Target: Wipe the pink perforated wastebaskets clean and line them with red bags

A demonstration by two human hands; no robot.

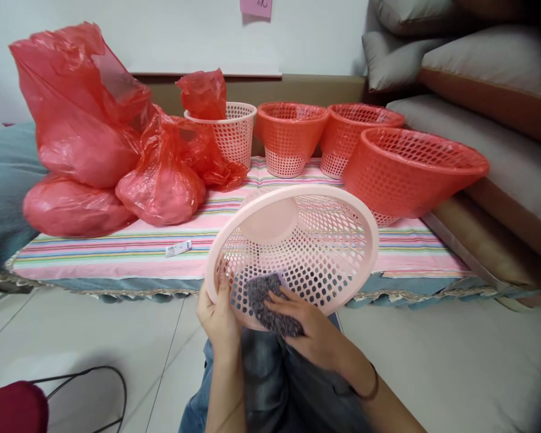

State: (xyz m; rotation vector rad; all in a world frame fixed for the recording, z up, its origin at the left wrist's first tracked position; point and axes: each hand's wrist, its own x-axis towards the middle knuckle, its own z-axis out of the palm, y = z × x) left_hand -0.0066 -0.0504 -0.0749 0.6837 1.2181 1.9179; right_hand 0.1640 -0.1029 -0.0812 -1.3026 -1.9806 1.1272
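Observation:
A pale pink plastic basket (270,219) with a perforated wall is tilted on its side above my lap, its mouth facing me. My left hand (220,313) grips its rim at the lower left, thumb inside and the other fingers mostly hidden behind the wall. Inside the basket, my right hand (304,325) holds a dark grey, fuzzy cleaning cloth (268,300) against the lower wall. Part of the cloth is covered by my fingers.
Red-bagged baskets (291,123) stand on a striped cloth (117,258) at the back right, beside a pink basket (241,132). Stuffed red plastic bags (81,120) are piled left. Cushions (491,138) stack up at right. A dark red stool (15,409) is at lower left.

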